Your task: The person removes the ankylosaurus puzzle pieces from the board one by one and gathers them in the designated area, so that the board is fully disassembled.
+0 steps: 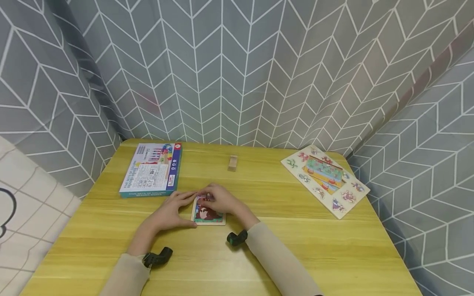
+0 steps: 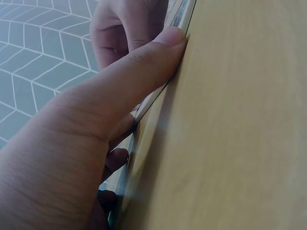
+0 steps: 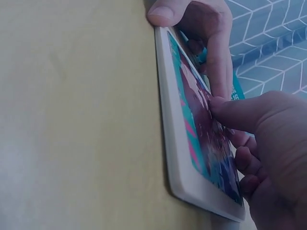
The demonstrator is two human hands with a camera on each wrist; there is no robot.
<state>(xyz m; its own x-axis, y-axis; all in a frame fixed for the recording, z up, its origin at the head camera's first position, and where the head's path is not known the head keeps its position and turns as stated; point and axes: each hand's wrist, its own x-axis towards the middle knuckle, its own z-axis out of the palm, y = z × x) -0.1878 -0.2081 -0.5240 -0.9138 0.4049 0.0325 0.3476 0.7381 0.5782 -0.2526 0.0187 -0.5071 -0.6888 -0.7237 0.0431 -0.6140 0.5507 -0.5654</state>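
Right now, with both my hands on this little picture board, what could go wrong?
Your left hand holds the picture board at one side; if it slips, the board might slide on the table. Your right hand covers part of the board, so a mistake there could go unseen. The box lies close to your left hand and might get bumped.

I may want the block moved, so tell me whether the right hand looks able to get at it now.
Probably yes: the block lies beyond the right hand, on the table's far side, with nothing visible between them, though that hand would first have to leave the board.
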